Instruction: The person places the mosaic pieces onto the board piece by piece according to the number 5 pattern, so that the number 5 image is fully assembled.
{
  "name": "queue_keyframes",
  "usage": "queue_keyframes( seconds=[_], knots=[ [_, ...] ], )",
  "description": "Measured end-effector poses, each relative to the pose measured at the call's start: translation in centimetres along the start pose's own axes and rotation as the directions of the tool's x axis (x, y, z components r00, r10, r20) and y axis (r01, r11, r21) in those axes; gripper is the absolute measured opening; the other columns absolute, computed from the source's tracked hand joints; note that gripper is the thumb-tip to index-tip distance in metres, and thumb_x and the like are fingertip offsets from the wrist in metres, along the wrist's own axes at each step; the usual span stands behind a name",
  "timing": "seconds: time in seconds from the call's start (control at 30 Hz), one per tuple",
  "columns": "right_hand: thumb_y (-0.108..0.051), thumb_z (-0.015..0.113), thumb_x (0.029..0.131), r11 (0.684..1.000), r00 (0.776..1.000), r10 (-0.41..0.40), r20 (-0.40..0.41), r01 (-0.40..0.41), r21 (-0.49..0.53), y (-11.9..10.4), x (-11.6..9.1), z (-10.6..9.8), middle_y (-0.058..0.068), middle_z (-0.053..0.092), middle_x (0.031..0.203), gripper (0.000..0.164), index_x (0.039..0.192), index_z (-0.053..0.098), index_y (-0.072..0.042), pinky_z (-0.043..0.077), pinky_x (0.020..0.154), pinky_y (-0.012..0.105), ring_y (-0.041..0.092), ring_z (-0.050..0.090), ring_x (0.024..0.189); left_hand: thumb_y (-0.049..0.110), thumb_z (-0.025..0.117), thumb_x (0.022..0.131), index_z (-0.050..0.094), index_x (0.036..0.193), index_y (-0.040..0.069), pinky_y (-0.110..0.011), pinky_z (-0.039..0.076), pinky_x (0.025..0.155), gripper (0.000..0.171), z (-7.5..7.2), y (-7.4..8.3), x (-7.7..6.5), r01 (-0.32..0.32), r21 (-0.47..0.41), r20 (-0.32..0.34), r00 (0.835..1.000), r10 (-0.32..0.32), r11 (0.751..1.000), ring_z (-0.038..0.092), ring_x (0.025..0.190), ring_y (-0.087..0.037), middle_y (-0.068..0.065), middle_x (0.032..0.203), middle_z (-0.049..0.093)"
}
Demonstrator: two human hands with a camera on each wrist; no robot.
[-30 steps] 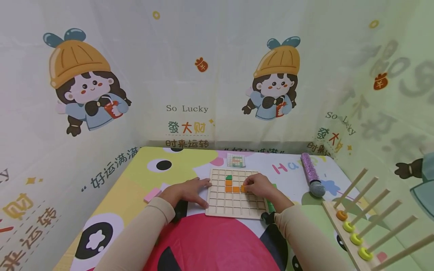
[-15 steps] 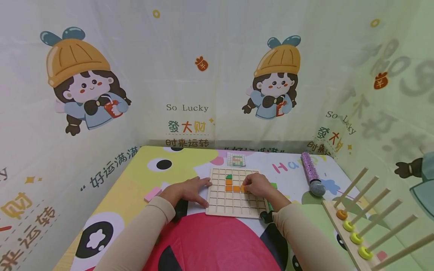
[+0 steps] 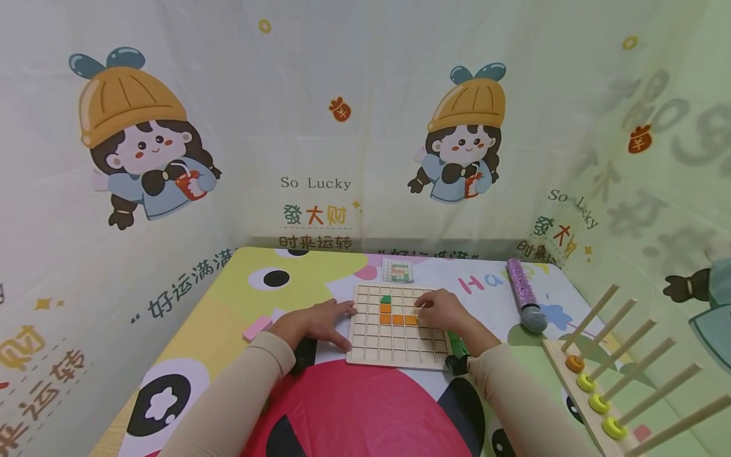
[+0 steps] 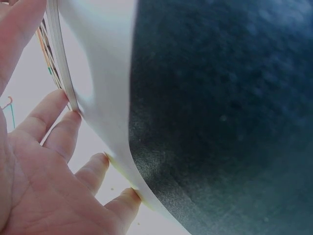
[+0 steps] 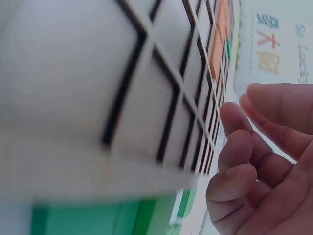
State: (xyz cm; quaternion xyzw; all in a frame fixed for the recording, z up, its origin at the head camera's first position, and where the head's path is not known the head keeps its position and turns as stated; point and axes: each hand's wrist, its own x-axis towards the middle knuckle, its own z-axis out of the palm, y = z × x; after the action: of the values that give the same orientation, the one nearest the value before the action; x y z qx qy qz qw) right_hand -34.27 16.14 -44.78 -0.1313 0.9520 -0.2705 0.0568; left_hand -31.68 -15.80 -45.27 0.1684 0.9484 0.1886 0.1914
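A square wooden grid board [image 3: 388,349] lies on the table. On it sit a green tile [image 3: 386,299] and several orange tiles [image 3: 392,319], which form an L shape. My left hand [image 3: 316,320] rests at the board's left edge with its fingers spread; in the left wrist view, fingertips [image 4: 72,117] touch the board's side. My right hand [image 3: 448,312] hovers over the board's right half, just beside the end orange tile. In the right wrist view its fingers [image 5: 234,152] are loosely bent, and nothing shows between thumb and forefinger.
Green pieces [image 3: 458,344] lie by the board's right edge. A small patterned card [image 3: 397,271] is behind the board. To the right are a purple microphone [image 3: 524,295] and a peg stand [image 3: 588,397] with upright rods. A pink block [image 3: 257,328] lies left.
My right hand has let go of the end orange tile and shifted slightly right; that tile now lies level in the row. The left hand stays at the board's edge.
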Motion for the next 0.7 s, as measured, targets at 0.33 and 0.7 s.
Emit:
queue_keyframes(
  seconds=[0.33, 0.7],
  knots=[
    [-0.013, 0.063, 0.101, 0.986, 0.994, 0.099, -0.045, -0.092, 0.137, 3.3, -0.4, -2.1, 0.015, 0.07, 0.109, 0.023, 0.117, 0.073, -0.001, 0.055, 0.083, 0.039, 0.027, 0.059, 0.096, 0.05, 0.089, 0.076, 0.043, 0.158, 0.031, -0.064, 0.035, 0.117, 0.095, 0.1, -0.2, 0.2, 0.003, -0.006, 0.002, 1.0, -0.003, 1.0, 0.031, 0.153, -0.039, -0.016, 0.166, 0.034],
    [-0.011, 0.064, 0.099, 0.991, 0.99, 0.12, -0.075, -0.114, 0.072, 5.5, -0.3, -2.7, 0.022, 0.072, 0.114, 0.026, 0.12, 0.072, 0.003, 0.057, 0.081, 0.044, 0.033, 0.067, 0.101, 0.049, 0.087, 0.078, 0.044, 0.157, 0.029, -0.06, 0.037, 0.118, 0.093, 0.1, 0.0, 0.3, -0.02, 0.027, -0.002, 1.0, 0.02, 0.999, 0.032, 0.153, -0.037, -0.012, 0.165, 0.037]
  ],
)
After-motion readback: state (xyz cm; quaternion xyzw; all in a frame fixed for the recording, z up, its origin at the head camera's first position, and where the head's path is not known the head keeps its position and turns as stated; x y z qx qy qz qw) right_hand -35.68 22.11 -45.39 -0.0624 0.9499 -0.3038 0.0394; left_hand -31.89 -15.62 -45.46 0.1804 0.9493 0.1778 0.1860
